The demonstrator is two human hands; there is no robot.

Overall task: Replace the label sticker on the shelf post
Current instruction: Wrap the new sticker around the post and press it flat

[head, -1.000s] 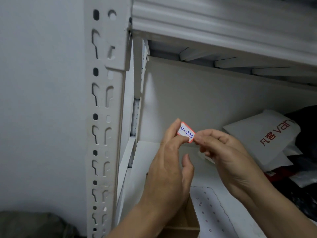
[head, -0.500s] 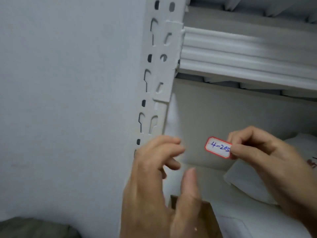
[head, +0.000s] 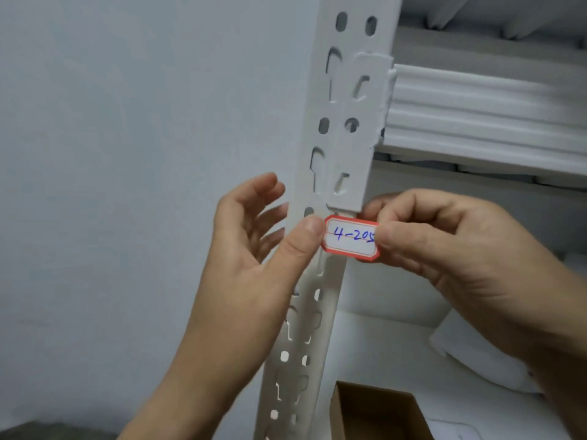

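Note:
A white slotted shelf post (head: 341, 128) runs down the middle of the head view. A red-bordered white label sticker (head: 349, 238) marked "4-205" in blue ink lies across the post's front, just below a bracket plate. My right hand (head: 451, 249) pinches the sticker's right end between thumb and curled fingers. My left hand (head: 254, 246) presses its thumb against the sticker's left edge, with its other fingers spread loosely to the left of the post.
A ribbed white shelf beam (head: 486, 119) joins the post at upper right. An open brown cardboard box (head: 374, 411) sits on the shelf board below. A white package (head: 476, 347) lies at right. A plain grey wall (head: 127, 185) fills the left.
The view has swung left, bringing the post to the centre. My right hand has carried the sticker left onto the post, and my left thumb now presses on its left edge.

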